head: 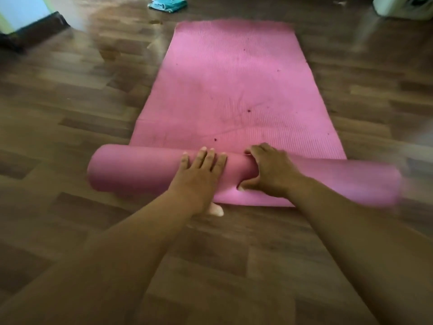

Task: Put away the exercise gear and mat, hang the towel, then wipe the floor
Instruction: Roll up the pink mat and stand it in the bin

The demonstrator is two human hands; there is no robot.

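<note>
Roughly a third of the pink mat [236,90] is rolled; the rest lies flat on the wood floor [70,113]. Your left hand [199,174] presses the roll with straight fingers, holding nothing. Your right hand [269,171] curls around the roll, thumb tucked under. The teal towel [167,4] lies unhung beyond the mat's far end. Floor wiping looks not yet started.

The mat [234,90] lies on the floor [70,137], stretching toward 12 o'clock, its rolled part nearest at 6. The towel [167,3] lies beyond it at 11 o'clock.
</note>
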